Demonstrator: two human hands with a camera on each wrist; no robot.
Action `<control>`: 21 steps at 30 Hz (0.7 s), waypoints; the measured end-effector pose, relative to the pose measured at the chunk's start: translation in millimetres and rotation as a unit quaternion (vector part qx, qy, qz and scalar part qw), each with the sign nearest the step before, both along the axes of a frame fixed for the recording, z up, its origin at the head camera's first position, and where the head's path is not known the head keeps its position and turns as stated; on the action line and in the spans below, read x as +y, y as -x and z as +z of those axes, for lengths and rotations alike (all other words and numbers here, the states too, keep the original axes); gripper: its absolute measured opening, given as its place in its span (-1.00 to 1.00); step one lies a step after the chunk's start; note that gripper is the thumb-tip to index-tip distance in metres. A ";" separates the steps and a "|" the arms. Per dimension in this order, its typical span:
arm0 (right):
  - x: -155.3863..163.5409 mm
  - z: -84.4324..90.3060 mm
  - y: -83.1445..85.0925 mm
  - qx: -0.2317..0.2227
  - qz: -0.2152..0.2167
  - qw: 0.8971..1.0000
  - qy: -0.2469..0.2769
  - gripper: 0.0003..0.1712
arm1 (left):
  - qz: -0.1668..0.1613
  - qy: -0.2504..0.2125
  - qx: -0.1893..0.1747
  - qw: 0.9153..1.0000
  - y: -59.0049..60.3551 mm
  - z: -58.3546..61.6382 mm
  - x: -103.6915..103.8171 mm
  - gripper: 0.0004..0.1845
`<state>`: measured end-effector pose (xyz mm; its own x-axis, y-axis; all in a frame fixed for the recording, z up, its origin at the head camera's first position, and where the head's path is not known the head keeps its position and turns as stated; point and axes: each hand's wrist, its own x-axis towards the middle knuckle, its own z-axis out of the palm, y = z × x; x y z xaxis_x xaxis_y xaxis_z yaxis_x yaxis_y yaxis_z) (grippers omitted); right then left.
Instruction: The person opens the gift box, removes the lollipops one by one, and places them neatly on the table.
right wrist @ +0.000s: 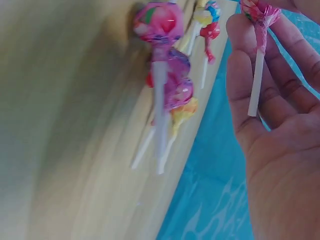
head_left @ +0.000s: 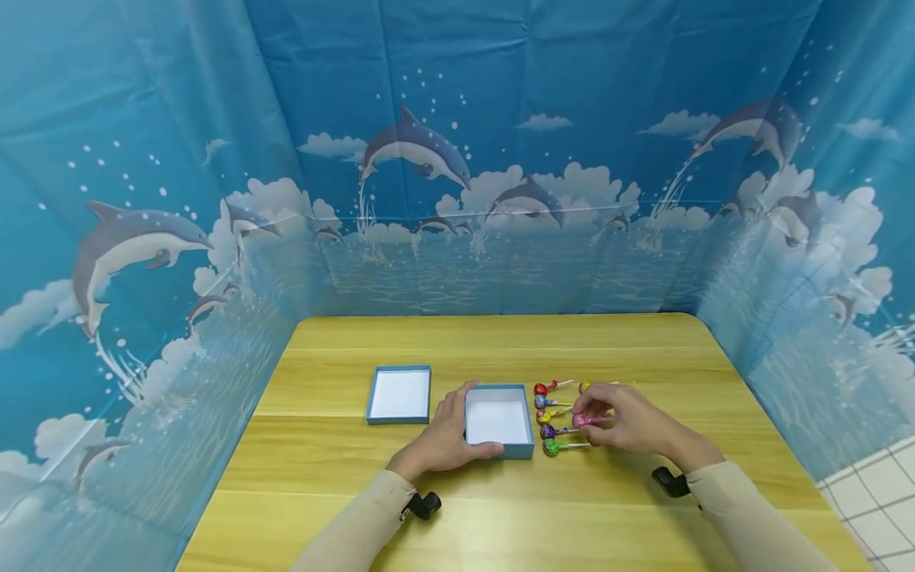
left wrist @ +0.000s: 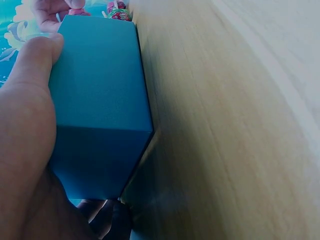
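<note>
My left hand (head_left: 449, 433) grips an uncovered blue box (head_left: 518, 451) along its left side, thumb on the near wall and fingers at the far corner. The box's white inside faces up. To the right, my right hand (head_left: 629, 417) pinches a pink lollipop (head_left: 581, 419) by its wrapped head; in the right wrist view its white stick (right wrist: 256, 85) hangs down across the fingers. Just left of that hand, red (head_left: 541, 389), blue (head_left: 541, 402), yellow (head_left: 545, 416), purple (head_left: 547, 431) and green (head_left: 551, 447) lollipops form a column, sticks pointing right.
A shallow blue lid (head_left: 400, 395), white inside, lies left of the box. Another lollipop (head_left: 584, 387) shows behind my right hand, which hides part of that area. Dolphin-print curtains (head_left: 457, 270) border the wooden table (head_left: 343, 469) at the back and sides.
</note>
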<state>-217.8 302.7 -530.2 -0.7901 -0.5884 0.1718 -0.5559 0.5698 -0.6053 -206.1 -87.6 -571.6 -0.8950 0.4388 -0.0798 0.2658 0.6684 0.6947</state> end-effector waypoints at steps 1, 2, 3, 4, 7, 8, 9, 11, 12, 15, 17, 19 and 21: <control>1.5 -0.7 -1.6 -0.002 -0.002 1.000 -0.002 -0.72 | 0.000 0.002 0.000 1.000 0.2 -0.2 0.0 0.37; 2.9 -1.5 -3.2 -0.006 -0.004 1.000 -0.001 -0.72 | 0.000 0.003 0.000 1.000 0.3 -0.2 -0.1 0.37; 4.3 -2.4 -4.7 -0.009 -0.004 1.000 -0.001 -0.73 | -0.001 0.003 -0.001 1.000 0.2 -0.3 -0.2 0.37; 5.8 -3.6 -6.3 -0.010 -0.005 1.000 -0.002 -0.74 | -0.001 0.003 -0.001 1.000 0.3 -0.2 -0.3 0.37; 10.2 -7.2 -11.0 -0.004 -0.007 1.000 0.001 -0.72 | 0.000 0.003 -0.002 1.000 0.4 -0.3 -0.4 0.36; 11.6 -8.6 -12.5 0.002 -0.006 1.000 0.002 -0.70 | 0.000 0.001 -0.001 1.000 0.4 -0.5 -0.5 0.36; 13.3 -10.1 -14.0 0.007 -0.005 1.000 0.003 -0.68 | 0.000 0.001 -0.001 1.000 0.5 -0.8 -0.7 0.36; 16.1 -13.3 -17.0 0.018 -0.006 1.000 0.008 -0.64 | 0.001 -0.001 0.000 1.000 0.5 -1.6 -0.8 0.37; 17.4 -14.9 -18.5 0.022 -0.006 1.000 0.009 -0.63 | 0.002 -0.001 0.000 1.000 0.5 -1.8 -0.9 0.37; 21.6 -20.3 -22.5 0.021 -0.009 1.000 0.007 -0.63 | 0.001 -0.006 -0.001 1.000 0.4 -1.7 -0.9 0.36; 23.8 -23.3 -24.8 0.014 -0.014 1.000 0.003 -0.64 | 0.001 -0.008 -0.003 1.000 0.5 -1.0 -0.8 0.36; 26.1 -24.9 -26.6 -0.004 -0.013 1.000 0.003 -0.65 | 0.000 -0.008 -0.003 1.000 0.5 -0.3 -0.6 0.36; 27.3 -25.1 -28.5 -0.020 -0.013 1.000 0.002 -0.67 | -0.001 -0.008 -0.004 1.000 0.4 0.2 -0.4 0.35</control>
<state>-189.3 329.9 -555.3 -0.8110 -0.5678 0.1408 -0.5162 0.5813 -0.6290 -206.4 -88.0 -571.4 -0.8936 0.4418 -0.0797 0.2612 0.6561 0.7081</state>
